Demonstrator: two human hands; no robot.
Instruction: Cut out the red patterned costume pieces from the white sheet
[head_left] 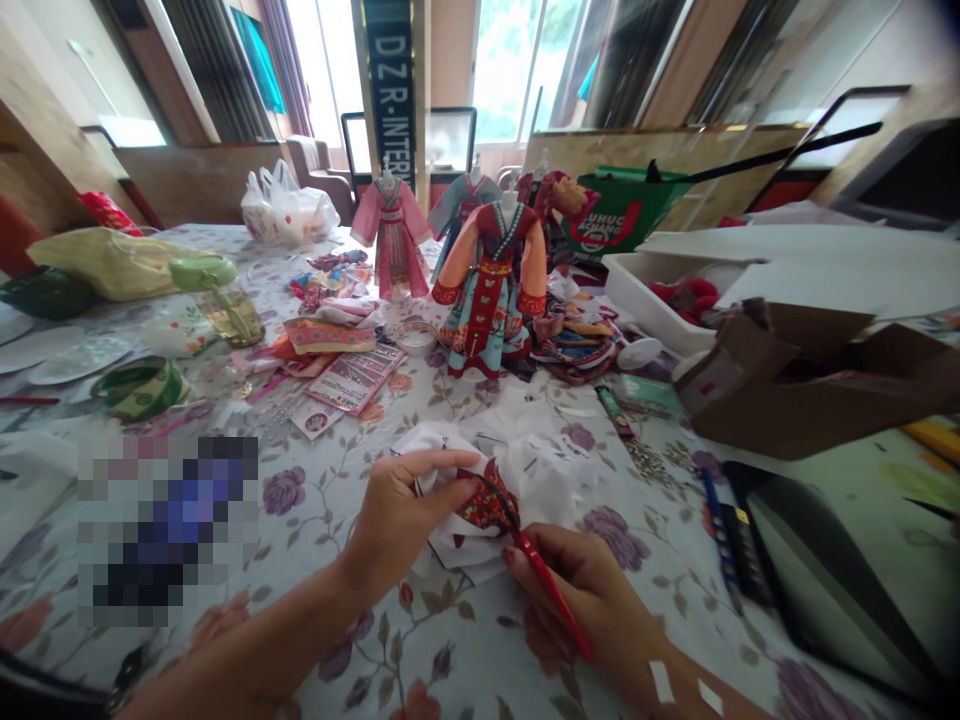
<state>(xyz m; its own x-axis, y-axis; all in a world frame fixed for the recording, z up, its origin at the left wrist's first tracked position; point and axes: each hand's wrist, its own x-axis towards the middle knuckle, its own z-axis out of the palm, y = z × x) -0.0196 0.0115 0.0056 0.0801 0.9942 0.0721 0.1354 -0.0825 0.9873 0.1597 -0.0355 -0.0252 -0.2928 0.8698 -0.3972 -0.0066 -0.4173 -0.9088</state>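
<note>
Thumb and fingers of my left hand pinch the upper left edge of a small red patterned fabric piece. My right hand is closed around a slim red-handled tool with a dark curved tip; whether it is tweezers or scissors, I cannot tell. That tip lies across the fabric, close to my left thumb. Beneath both hands is a crumpled white sheet or bag with dark marks. Just beyond stands a doll-sized red, orange and light-blue robe on a stand.
Behind are a pink robe, folded fabrics and a pink-edged card. At left stand a green-lidded jug and a green tape roll. A cardboard box, pens and a dark tablet-like slab lie right.
</note>
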